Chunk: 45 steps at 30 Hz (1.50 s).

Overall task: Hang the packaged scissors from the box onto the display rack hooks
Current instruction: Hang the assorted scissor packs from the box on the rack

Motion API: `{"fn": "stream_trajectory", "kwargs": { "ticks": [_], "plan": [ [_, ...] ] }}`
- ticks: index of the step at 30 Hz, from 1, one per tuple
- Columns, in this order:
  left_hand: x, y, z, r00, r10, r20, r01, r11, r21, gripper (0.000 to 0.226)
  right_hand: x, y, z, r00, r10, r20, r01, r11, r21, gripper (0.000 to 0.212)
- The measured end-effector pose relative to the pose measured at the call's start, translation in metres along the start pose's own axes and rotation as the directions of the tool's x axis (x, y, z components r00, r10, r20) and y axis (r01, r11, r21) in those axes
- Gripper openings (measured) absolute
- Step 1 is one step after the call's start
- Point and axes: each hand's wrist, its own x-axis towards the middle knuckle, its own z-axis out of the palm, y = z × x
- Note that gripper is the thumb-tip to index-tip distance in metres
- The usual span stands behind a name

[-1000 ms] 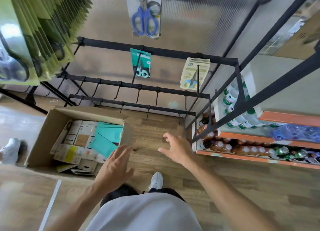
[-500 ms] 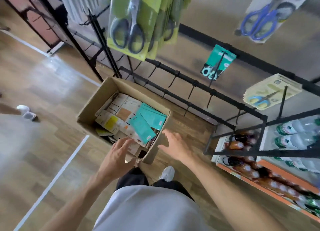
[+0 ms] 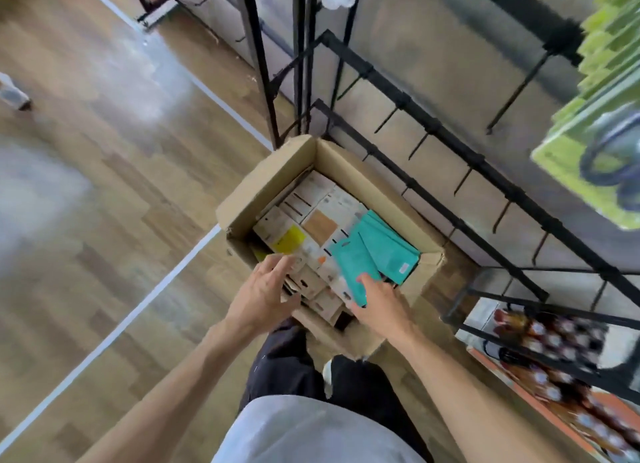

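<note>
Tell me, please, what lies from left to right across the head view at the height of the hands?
White floor line → left hand → teal packages → right hand → bottle shelf.

wood-plank floor (image 3: 104,192) with white line (image 3: 166,275); bottles (image 3: 554,344) on orange shelf (image 3: 540,417), lower right

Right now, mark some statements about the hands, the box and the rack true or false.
1. The cardboard box stands open on the floor. True.
2. The right hand touches a teal package. True.
3. The left hand grips a hook. False: it hovers open over the box's near edge.
4. The lower rack hooks beside the box are full. False: they are bare.
5. Green scissor packages hang at upper right. True.
</note>
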Motion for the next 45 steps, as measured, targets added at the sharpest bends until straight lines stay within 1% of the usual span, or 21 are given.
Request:
{"fn": "stream_trajectory", "kwargs": {
  "ticks": [2, 4, 7, 12, 16, 19, 21, 23, 26, 28, 30, 32, 35, 37, 38, 40, 41, 42, 43, 44, 45],
  "plan": [
    [0.027, -0.012, -0.002, 0.999, -0.031, 0.031, 0.029, 0.999, 0.046, 0.073, 0.015, -0.009, 0.008, 0.999, 0.04, 0.027, -0.04, 0.999, 0.0, 0.039],
    [0.053, -0.02, 0.001, 0.994, -0.094, 0.06, 0.086, 0.988, 0.128, 0.075, 0.029, -0.015, 0.014, 0.995, 0.08, 0.052, -0.081, 0.996, 0.024, 0.038],
    [0.094, -0.028, 0.011, 0.977, -0.169, 0.132, 0.136, 0.964, 0.228, 0.074, 0.047, -0.018, 0.026, 0.991, 0.109, 0.077, -0.112, 0.993, 0.031, 0.04],
    [0.151, -0.046, 0.05, 0.884, -0.337, 0.322, 0.297, 0.94, 0.169, 0.08, 0.067, -0.007, 0.038, 0.977, 0.198, 0.077, -0.204, 0.975, 0.084, 0.043],
    [0.172, -0.053, 0.068, 0.856, -0.355, 0.375, 0.283, 0.93, 0.234, 0.076, 0.08, 0.013, 0.045, 0.963, 0.266, 0.041, -0.269, 0.958, 0.1, 0.048],
    [0.176, -0.052, 0.067, 0.857, -0.345, 0.383, 0.256, 0.93, 0.266, 0.076, 0.087, 0.021, 0.05, 0.961, 0.275, 0.039, -0.277, 0.958, 0.076, 0.047],
    [0.176, -0.049, 0.062, 0.883, -0.32, 0.342, 0.25, 0.94, 0.233, 0.071, 0.09, 0.024, 0.054, 0.962, 0.273, 0.028, -0.274, 0.959, 0.072, 0.046],
    [0.176, -0.045, 0.057, 0.911, -0.301, 0.282, 0.257, 0.949, 0.181, 0.057, 0.093, 0.025, 0.058, 0.956, 0.292, 0.027, -0.294, 0.952, 0.085, 0.049],
    [0.175, -0.046, 0.053, 0.927, -0.329, 0.181, 0.305, 0.941, 0.148, 0.033, 0.097, 0.024, 0.064, 0.947, 0.32, 0.003, -0.319, 0.944, 0.081, 0.061],
    [0.17, -0.053, 0.052, 0.933, -0.334, 0.136, 0.317, 0.939, 0.13, 0.018, 0.099, 0.021, 0.067, 0.949, 0.313, -0.023, -0.314, 0.949, -0.033, 0.073],
    [0.161, -0.062, 0.052, 0.926, -0.356, 0.126, 0.349, 0.934, 0.075, 0.009, 0.1, 0.017, 0.071, 0.954, 0.291, -0.068, -0.299, 0.942, -0.152, 0.081],
    [0.15, -0.068, 0.051, 0.907, -0.401, 0.131, 0.406, 0.914, -0.012, 0.007, 0.102, 0.015, 0.077, 0.948, 0.302, -0.096, -0.315, 0.934, -0.167, 0.084],
    [0.129, -0.071, 0.049, 0.913, -0.386, 0.133, 0.407, 0.891, -0.202, 0.01, 0.108, 0.014, 0.082, 0.93, 0.353, -0.108, -0.363, 0.927, -0.094, 0.085],
    [0.115, -0.069, 0.045, 0.913, -0.389, 0.121, 0.407, 0.85, -0.334, 0.022, 0.111, 0.015, 0.084, 0.929, 0.356, -0.097, -0.365, 0.927, -0.091, 0.089],
    [0.109, -0.069, 0.044, 0.902, -0.411, 0.133, 0.429, 0.82, -0.378, 0.032, 0.11, 0.015, 0.085, 0.932, 0.354, -0.083, -0.361, 0.927, -0.102, 0.093],
    [0.101, -0.067, 0.043, 0.868, -0.465, 0.171, 0.493, 0.772, -0.402, 0.054, 0.109, 0.015, 0.089, 0.944, 0.322, -0.075, -0.329, 0.934, -0.137, 0.093],
    [0.099, -0.068, 0.043, 0.853, -0.486, 0.188, 0.518, 0.751, -0.41, 0.056, 0.108, 0.016, 0.092, 0.948, 0.31, -0.071, -0.318, 0.935, -0.158, 0.091],
    [0.099, -0.068, 0.044, 0.834, -0.511, 0.206, 0.547, 0.722, -0.424, 0.05, 0.107, 0.016, 0.094, 0.949, 0.304, -0.08, -0.314, 0.934, -0.17, 0.088],
    [0.101, -0.071, 0.045, 0.811, -0.542, 0.221, 0.58, 0.69, -0.434, 0.039, 0.106, 0.015, 0.095, 0.95, 0.298, -0.096, -0.31, 0.936, -0.164, 0.083],
    [0.104, -0.073, 0.044, 0.786, -0.573, 0.233, 0.612, 0.665, -0.429, 0.028, 0.104, 0.014, 0.095, 0.952, 0.286, -0.111, -0.299, 0.946, -0.126, 0.075],
    [0.107, -0.072, 0.042, 0.763, -0.598, 0.246, 0.641, 0.651, -0.407, 0.02, 0.102, 0.011, 0.094, 0.953, 0.27, -0.141, -0.278, 0.959, -0.045, 0.061]
  ]
}}
